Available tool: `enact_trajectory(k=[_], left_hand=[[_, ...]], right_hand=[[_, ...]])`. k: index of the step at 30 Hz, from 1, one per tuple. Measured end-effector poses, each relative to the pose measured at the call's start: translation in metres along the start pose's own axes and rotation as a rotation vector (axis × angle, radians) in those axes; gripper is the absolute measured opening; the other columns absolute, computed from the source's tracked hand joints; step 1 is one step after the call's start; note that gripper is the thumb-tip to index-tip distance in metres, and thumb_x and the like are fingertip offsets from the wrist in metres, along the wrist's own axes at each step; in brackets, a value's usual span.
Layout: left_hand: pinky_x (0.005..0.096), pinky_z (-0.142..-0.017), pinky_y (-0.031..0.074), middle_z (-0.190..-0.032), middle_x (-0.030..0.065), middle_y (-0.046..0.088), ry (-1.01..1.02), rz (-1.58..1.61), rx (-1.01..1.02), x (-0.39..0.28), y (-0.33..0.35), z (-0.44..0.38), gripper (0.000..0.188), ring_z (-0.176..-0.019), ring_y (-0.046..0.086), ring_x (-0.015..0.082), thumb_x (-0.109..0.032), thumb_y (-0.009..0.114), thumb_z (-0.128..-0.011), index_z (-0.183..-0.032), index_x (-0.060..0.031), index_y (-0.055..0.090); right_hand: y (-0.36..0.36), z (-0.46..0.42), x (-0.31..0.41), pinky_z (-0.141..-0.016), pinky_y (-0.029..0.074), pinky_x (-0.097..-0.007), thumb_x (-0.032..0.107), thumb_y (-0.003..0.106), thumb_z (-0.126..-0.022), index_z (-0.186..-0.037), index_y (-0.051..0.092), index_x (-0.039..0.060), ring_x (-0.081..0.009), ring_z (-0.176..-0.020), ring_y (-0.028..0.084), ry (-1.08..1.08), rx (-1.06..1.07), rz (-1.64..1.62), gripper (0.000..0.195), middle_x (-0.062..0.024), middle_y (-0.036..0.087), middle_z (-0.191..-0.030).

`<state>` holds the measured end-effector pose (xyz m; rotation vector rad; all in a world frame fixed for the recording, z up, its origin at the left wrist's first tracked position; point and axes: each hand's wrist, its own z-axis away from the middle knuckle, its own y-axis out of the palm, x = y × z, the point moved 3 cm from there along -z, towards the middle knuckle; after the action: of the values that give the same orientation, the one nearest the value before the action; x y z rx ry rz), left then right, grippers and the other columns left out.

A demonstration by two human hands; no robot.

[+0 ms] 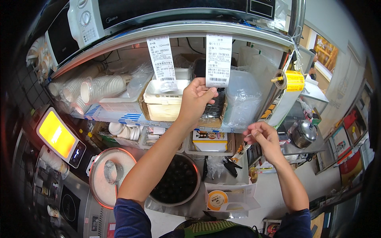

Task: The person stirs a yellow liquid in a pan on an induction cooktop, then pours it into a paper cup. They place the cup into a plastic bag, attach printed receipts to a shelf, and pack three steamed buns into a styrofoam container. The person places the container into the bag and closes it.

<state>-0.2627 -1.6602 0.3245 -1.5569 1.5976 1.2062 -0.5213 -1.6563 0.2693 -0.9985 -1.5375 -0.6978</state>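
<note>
My left hand [197,96] is raised to the shelf, its fingers at the lower edge of a printed paper receipt [218,64] that hangs from the shelf's top rail. Another receipt [162,64] hangs to its left, in front of stacked white takeaway boxes [163,104]. My right hand [263,138] is held in the air below the shelf at the right, thumb and fingertips close together; whether something small is between them cannot be told. Below, an opened white paper carrier bag [242,196] holds a container with a round yellow-and-white lid [217,200].
Stacked paper cups [102,89] lie on the shelf's left side. Beneath stand a pot of pale contents [99,178] with a ladle [113,172] and a pot of dark contents [178,181]. A yellow label roll [294,81] hangs right; a lidded metal pot [304,135] stands beyond.
</note>
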Motion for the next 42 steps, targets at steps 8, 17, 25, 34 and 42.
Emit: enact_trajectory(k=[8,17,25,34,42], left_hand=[[0.0255,-0.078,0.054,-0.118,0.0149,0.064,0.042,-0.107,-0.074,-0.002,0.003,0.006,0.040,-0.097,0.064,0.0157,-0.006,0.064,-0.093,-0.129,0.0039,0.049],[0.0317,-0.077,0.051,-0.088,0.0071,0.063,0.540,-0.577,0.005,-0.001,0.068,0.105,0.021,-0.083,0.063,0.0180,-0.003,0.065,-0.088,-0.108,-0.0009,0.060],[0.0404,-0.060,0.041,-0.072,0.0091,0.053,0.413,-0.481,1.059,0.080,0.347,0.187,0.021,-0.065,0.054,0.0289,-0.013,0.069,-0.087,-0.076,-0.0060,0.054],[0.0420,-0.069,0.045,-0.090,0.0164,0.059,0.545,-0.272,0.992,0.216,0.679,0.237,0.026,-0.081,0.058,0.0356,-0.008,0.068,-0.083,-0.101,-0.0038,0.050],[0.0483,-0.102,0.036,-0.142,0.0195,0.047,0.758,-0.174,1.541,0.298,0.890,0.208,0.053,-0.121,0.049,0.0369,-0.027,0.059,-0.089,-0.136,-0.0025,0.052]], right_hand=[[-0.043,0.062,-0.032,-0.071,0.054,-0.0288,0.019,0.061,-0.098,-0.109,0.059,0.0002,-0.0166,-0.080,0.067,0.130,-0.212,-0.032,0.022,-0.0115,0.069,-0.098],[-0.160,0.217,-0.061,-0.043,0.038,-0.0239,0.018,0.062,-0.098,-0.092,0.058,0.0056,-0.0079,-0.048,0.048,0.277,-0.627,0.216,0.014,0.0011,0.057,-0.069],[-0.223,0.259,-0.065,-0.078,0.050,-0.0294,0.020,0.055,-0.098,-0.096,0.068,0.0006,-0.0146,-0.086,0.062,0.149,-0.512,-0.027,0.023,-0.0076,0.069,-0.093],[-0.390,0.354,-0.113,-0.099,0.044,-0.0478,0.061,0.031,-0.099,-0.126,0.051,0.0013,-0.0332,-0.111,0.057,-0.202,-0.628,-1.307,0.068,-0.0190,0.059,-0.120],[-0.625,0.432,-0.099,-0.101,0.044,-0.0447,0.053,0.038,-0.102,-0.126,0.052,0.0002,-0.0282,-0.112,0.058,-0.332,-1.126,-1.425,0.060,-0.0162,0.060,-0.119]])
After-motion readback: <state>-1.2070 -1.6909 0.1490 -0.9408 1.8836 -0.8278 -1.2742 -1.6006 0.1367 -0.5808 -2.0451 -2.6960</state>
